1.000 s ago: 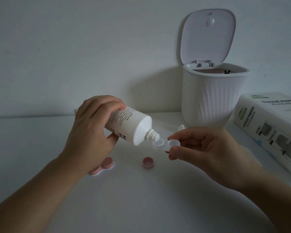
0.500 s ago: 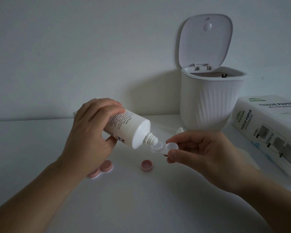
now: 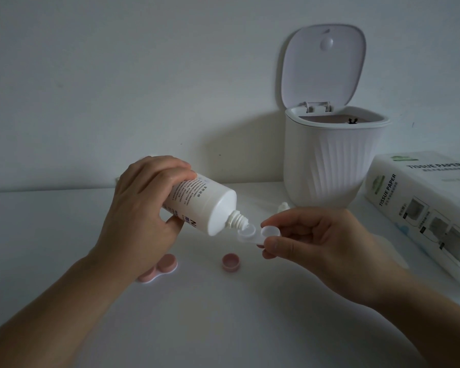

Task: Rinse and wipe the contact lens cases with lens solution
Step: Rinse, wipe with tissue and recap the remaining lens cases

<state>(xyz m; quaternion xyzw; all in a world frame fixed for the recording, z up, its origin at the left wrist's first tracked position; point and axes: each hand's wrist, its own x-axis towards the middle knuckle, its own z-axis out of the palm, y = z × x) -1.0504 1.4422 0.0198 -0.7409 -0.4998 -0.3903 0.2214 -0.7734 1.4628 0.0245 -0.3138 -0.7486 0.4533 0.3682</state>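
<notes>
My left hand (image 3: 141, 213) grips a white bottle of lens solution (image 3: 207, 208), tipped down to the right with its nozzle over one well of a clear white lens case (image 3: 252, 235). My right hand (image 3: 316, 240) pinches that case by its other end, above the table. A pink lens case (image 3: 160, 270) with its caps on lies on the table, partly hidden under my left wrist. A loose pink cap (image 3: 231, 262) sits on the table below the bottle.
A small white bin (image 3: 329, 166) with its lid up stands at the back right. A pack of tissue paper (image 3: 430, 208) lies at the right edge. A small white cap (image 3: 283, 207) sits by the bin's base. The white table (image 3: 223, 314) meets a wall behind.
Both hands with the bottle and case have shifted slightly lower and left in view. The nozzle stays over the same well of the case.
</notes>
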